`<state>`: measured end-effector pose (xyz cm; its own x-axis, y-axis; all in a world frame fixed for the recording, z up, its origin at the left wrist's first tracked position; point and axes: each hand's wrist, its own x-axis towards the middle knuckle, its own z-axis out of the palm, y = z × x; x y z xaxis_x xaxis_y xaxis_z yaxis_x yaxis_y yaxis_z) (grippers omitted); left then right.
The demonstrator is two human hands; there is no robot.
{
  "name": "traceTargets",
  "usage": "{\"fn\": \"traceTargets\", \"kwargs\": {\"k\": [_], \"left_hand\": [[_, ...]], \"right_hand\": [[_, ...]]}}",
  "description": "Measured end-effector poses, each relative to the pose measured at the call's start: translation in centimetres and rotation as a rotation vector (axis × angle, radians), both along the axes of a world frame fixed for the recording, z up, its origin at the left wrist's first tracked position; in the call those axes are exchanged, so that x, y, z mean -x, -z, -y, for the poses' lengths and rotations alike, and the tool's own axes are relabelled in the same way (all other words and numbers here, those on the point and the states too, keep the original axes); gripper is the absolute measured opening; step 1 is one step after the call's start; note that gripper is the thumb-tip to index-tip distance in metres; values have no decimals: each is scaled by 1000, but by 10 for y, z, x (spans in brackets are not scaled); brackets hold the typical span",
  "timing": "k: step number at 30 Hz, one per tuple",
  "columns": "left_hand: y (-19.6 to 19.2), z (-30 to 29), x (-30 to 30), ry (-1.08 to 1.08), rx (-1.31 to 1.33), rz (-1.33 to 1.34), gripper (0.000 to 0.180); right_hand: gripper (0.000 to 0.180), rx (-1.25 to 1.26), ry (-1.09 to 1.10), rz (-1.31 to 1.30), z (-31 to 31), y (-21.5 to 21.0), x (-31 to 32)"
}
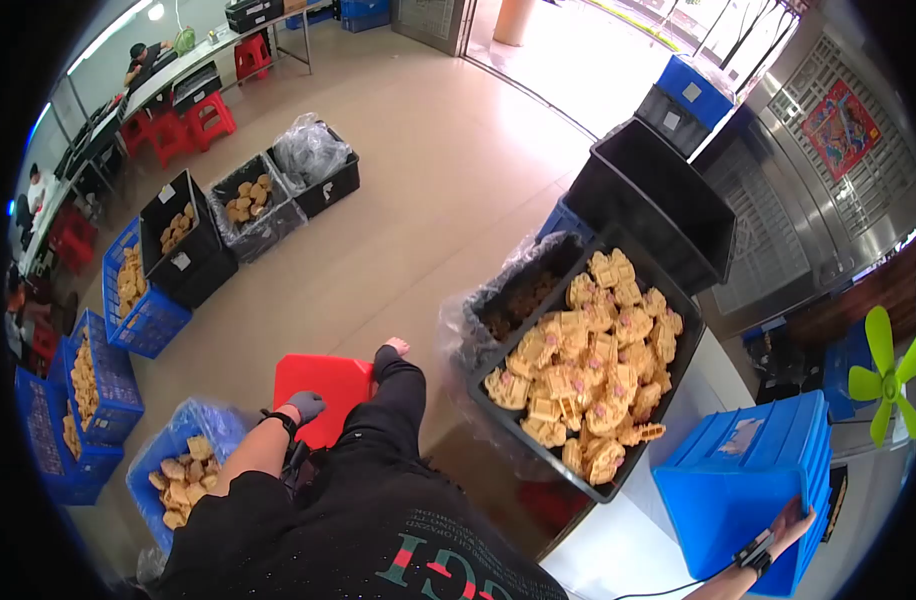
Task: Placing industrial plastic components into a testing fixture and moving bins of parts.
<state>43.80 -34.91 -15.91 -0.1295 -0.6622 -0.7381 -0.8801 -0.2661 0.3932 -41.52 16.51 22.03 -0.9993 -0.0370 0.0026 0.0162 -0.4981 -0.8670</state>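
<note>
My right hand (790,527), with a dark band at the wrist, grips the rim of a blue plastic bin (743,445) at the lower right. The bin is tipped so that its opening faces me; no contents show in it. My left hand (306,405), in a grey covering and with a black wrist strap, hangs over or beside a red stool (323,385); its fingers are too indistinct to read. Between the hands, to the right of my body, a black tray (498,408) holds a heap of yellowish molded pieces (588,360) with small pink spots.
A plastic-lined crate (483,315) and a black bin (618,170) stand beyond the tray. On the left are several crates of tan pieces, including a blue bag-lined bin (148,465). A green fan (886,375) is at far right. People sit along a far-left workbench (183,68).
</note>
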Motion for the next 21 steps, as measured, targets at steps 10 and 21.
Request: {"fn": "traceTargets", "kwargs": {"k": [10,21], "left_hand": [[83,318,5,16,143,-115,46],[-66,563,134,264,255,-495,50]], "right_hand": [[26,-226,-79,-273,203,-91,-179],[42,-524,225,-637,394,-169,-273]]}}
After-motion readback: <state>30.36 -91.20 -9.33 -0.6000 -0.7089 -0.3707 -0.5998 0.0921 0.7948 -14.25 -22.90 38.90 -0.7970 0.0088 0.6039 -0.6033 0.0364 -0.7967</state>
